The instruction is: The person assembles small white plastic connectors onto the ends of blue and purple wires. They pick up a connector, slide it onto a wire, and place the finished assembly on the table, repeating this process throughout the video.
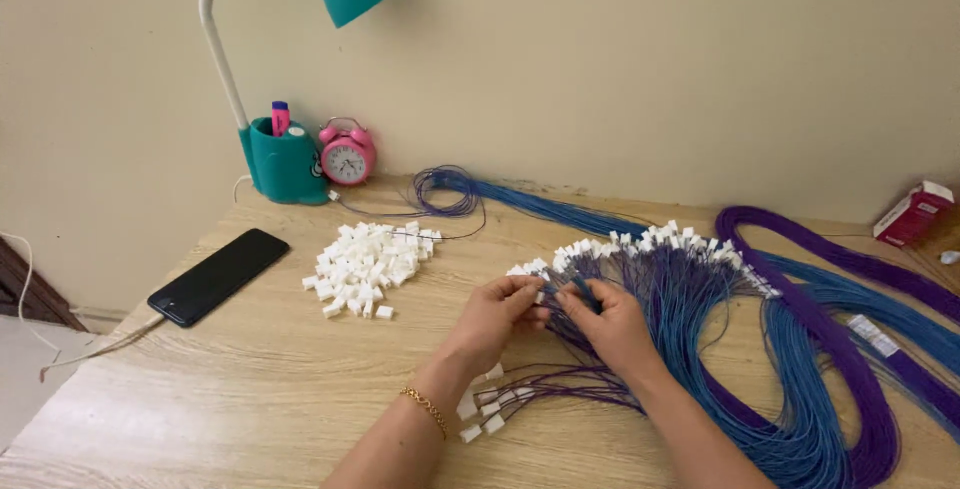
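Seemingly mid-batch, the head view shows both hands meeting over a fan of thin blue and purple wires (690,299) on the pale wooden desk (250,389). The left hand (497,317) pinches a small white plastic connector between its fingertips, while the right hand (607,321), just beside it, is closed on a wire end; the two grips touch at that point. Beyond the hands, a row of white connectors already fitted on wire ends (650,244) arcs across the fan, and a few more finished ends (485,411) lie below the left wrist with its gold bracelet (426,408). Left of the hands, a heap of loose white connectors (368,267) remains, so much work looks left. Farther left lies a black phone (219,275); behind the heap stand a pink alarm clock (346,153) and a teal desk lamp (290,154).
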